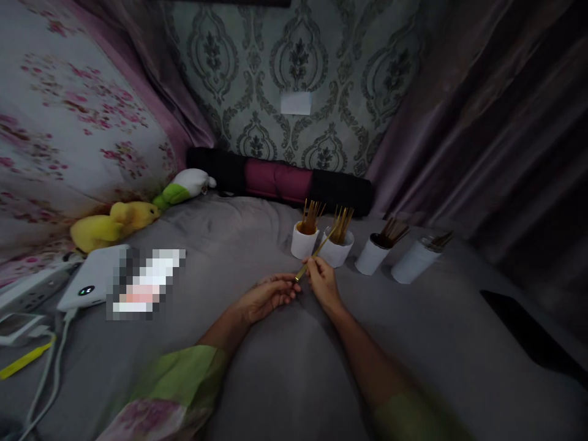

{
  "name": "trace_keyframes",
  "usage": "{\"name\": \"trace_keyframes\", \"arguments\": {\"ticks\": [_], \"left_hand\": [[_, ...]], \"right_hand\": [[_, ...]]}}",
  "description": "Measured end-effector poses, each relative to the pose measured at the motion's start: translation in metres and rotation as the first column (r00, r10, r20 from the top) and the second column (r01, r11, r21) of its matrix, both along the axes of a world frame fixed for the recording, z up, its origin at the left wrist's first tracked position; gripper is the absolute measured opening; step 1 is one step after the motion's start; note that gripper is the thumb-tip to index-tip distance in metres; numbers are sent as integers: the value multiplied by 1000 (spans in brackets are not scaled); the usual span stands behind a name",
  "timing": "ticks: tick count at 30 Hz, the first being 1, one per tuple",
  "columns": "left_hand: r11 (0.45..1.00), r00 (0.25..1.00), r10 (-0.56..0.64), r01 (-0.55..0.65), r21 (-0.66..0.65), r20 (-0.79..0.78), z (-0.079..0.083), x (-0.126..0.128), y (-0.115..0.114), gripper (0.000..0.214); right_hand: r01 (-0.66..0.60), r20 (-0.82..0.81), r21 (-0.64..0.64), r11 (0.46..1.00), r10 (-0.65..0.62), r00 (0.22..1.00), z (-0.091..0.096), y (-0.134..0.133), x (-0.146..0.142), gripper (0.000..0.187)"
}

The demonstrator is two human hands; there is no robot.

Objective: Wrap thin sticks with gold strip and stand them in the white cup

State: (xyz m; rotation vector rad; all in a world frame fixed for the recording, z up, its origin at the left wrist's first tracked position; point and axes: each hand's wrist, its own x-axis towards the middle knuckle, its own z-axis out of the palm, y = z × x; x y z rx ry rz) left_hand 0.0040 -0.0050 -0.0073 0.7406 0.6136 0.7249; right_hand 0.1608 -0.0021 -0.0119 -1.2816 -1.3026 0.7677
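Between the thumb and fingers of my right hand (321,283) is a thin gold stick (316,250), slanting up and to the right. Its lower end meets the fingertips of my left hand (271,297), which are curled and pinched together there. Just beyond my hands stand a white cup (304,244) and a wider white cup (337,252), both with gold-coloured sticks upright inside. The held stick's upper end passes in front of the wider cup. To the right, a white cylinder (370,258) and a longer, leaning white cylinder (413,264) hold darker brown sticks.
Grey cloth (285,373) covers the surface. At left lie a white power bank (94,278), a power strip (34,288), cables, a blurred-out object (149,282) and yellow plush toys (110,226). A black-and-maroon roll (275,180) lies along the wall. A dark flat object (523,327) is at right.
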Motion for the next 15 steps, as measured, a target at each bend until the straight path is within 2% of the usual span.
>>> {"name": "trace_keyframes", "arguments": {"ticks": [15], "left_hand": [[998, 998, -59, 59, -9, -5, 1, -2, 0, 28]], "right_hand": [[-24, -61, -64, 998, 20, 998, 3, -2, 1, 35]]}}
